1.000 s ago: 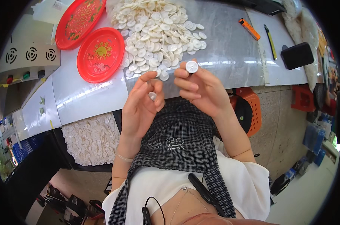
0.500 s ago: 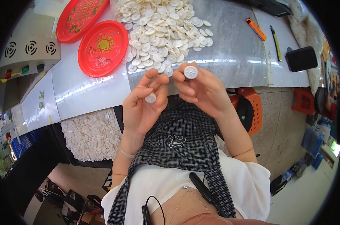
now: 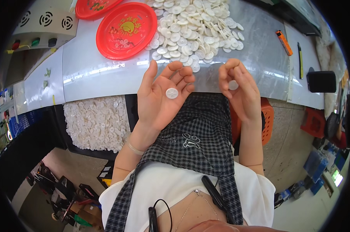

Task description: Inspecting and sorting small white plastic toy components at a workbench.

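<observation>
My left hand (image 3: 163,92) is turned palm up, thumb apart and fingers loosely curled. It holds a small white plastic disc (image 3: 172,93) with raised spokes, cradled on the palm. To its right, my right hand (image 3: 241,87) is closed, fingertips drawn together, around another white disc (image 3: 233,85) that shows between the fingers and the palm. Both hands are raised at the table's near edge. Just beyond them a heap of similar white discs (image 3: 198,33) lies on the grey table top (image 3: 256,65).
A red plate (image 3: 105,38) with printed patterns lies left of the heap, a second red plate (image 3: 82,13) behind it. A tray of small white pieces (image 3: 97,123) stands below the table edge. An orange-handled tool (image 3: 284,43), a yellow cutter (image 3: 300,60) and a black phone-like object (image 3: 321,81) lie right.
My hands have moved apart. The left has turned palm up and spread, a disc now on its palm. The right has drawn back rightward, its disc lower between the fingers. The view has shifted.
</observation>
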`<move>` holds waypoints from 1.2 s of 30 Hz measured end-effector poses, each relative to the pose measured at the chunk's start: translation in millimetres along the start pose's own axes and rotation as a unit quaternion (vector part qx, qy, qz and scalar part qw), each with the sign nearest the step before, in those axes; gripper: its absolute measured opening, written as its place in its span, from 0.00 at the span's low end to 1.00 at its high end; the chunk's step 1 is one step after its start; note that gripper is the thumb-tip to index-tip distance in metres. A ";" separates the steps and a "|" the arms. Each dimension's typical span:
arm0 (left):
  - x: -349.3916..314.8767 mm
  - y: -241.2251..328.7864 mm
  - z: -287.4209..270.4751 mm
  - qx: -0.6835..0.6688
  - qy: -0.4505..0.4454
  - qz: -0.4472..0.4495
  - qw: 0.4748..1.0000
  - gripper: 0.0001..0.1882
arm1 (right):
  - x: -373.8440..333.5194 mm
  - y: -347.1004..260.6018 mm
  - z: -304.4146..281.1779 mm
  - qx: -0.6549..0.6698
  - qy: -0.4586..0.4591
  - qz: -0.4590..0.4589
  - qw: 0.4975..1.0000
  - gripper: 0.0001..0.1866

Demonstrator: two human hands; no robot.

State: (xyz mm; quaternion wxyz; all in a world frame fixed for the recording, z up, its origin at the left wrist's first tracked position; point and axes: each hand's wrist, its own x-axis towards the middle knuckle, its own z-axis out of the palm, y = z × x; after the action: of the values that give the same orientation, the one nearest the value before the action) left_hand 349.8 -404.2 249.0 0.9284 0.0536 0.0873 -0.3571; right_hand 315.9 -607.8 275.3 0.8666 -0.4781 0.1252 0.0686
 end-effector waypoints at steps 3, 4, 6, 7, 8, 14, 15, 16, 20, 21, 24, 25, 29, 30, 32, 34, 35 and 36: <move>0.6 3.0 -1.5 -0.016 0.017 0.002 1.000 0.25 | -0.6 2.2 -14.3 -0.005 -0.039 -0.014 0.999 0.09; 0.8 3.6 -2.7 -0.017 0.017 0.004 1.000 0.25 | -1.4 2.2 -16.5 -0.003 -0.043 -0.005 0.999 0.09; 0.7 4.3 -4.8 -0.031 -0.008 0.002 0.999 0.25 | -2.5 2.3 -16.2 -0.002 -0.047 0.005 0.999 0.08; 0.2 4.7 -4.6 -0.032 -0.008 0.002 0.999 0.25 | -2.8 2.3 -14.6 -0.027 -0.042 0.000 0.999 0.07; -0.6 5.2 -3.8 -0.004 -0.006 0.008 1.000 0.22 | -3.1 2.5 -13.0 -0.052 -0.037 -0.005 0.998 0.07; -2.9 -5.2 22.5 0.185 0.103 0.055 0.976 0.22 | -1.6 11.5 1.1 -0.323 0.027 -0.132 0.937 0.04; -2.7 -5.6 22.8 0.217 0.100 0.059 0.969 0.25 | -0.9 13.6 -3.4 -0.416 0.035 -0.144 0.897 0.05; -2.5 -4.7 18.3 0.218 0.100 0.056 0.969 0.25 | 0.1 14.3 -0.3 -0.415 0.038 -0.144 0.897 0.05; -7.3 5.0 -1.8 0.155 -0.014 0.066 0.986 0.23 | 10.9 27.3 14.7 -0.551 0.051 -0.268 0.789 0.11; -8.8 7.6 -2.9 0.170 -0.021 0.068 0.983 0.23 | 12.6 28.9 18.4 -0.578 0.068 -0.276 0.765 0.11; -10.0 15.5 -7.3 0.185 -0.048 0.042 0.981 0.21 | 16.6 33.7 17.5 -0.613 0.085 -0.277 0.735 0.12; -10.0 15.4 -7.4 0.185 -0.048 0.042 0.981 0.21 | 17.3 35.6 16.8 -0.624 0.082 -0.272 0.728 0.12; -9.4 15.3 -11.0 0.155 -0.044 0.066 0.985 0.19 | 17.4 36.4 12.7 -0.598 0.071 -0.305 0.738 0.12; -9.6 15.4 -12.2 0.146 -0.052 0.070 0.985 0.20 | 15.2 33.0 14.4 -0.573 0.077 -0.300 0.758 0.13; -10.5 12.6 -1.9 0.116 -0.008 0.069 0.991 0.21 | 11.5 30.7 13.5 -0.547 0.079 -0.295 0.780 0.14; -10.3 9.8 2.5 0.085 0.037 0.068 0.993 0.23 | 7.9 27.8 8.3 -0.551 0.086 -0.271 0.784 0.17; -9.2 9.6 2.5 0.079 0.015 0.067 0.995 0.25 | 6.1 28.1 5.5 -0.557 0.083 -0.268 0.782 0.19; -8.7 9.3 2.8 0.072 -0.006 0.066 0.995 0.27 | 5.1 27.1 4.9 -0.556 0.078 -0.268 0.783 0.19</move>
State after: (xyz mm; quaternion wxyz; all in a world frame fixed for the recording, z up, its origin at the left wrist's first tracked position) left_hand 350.1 -392.1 253.9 0.9442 0.1241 0.0516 -0.3007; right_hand 315.0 -589.1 254.3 0.4211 -0.8951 -0.0006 -0.1468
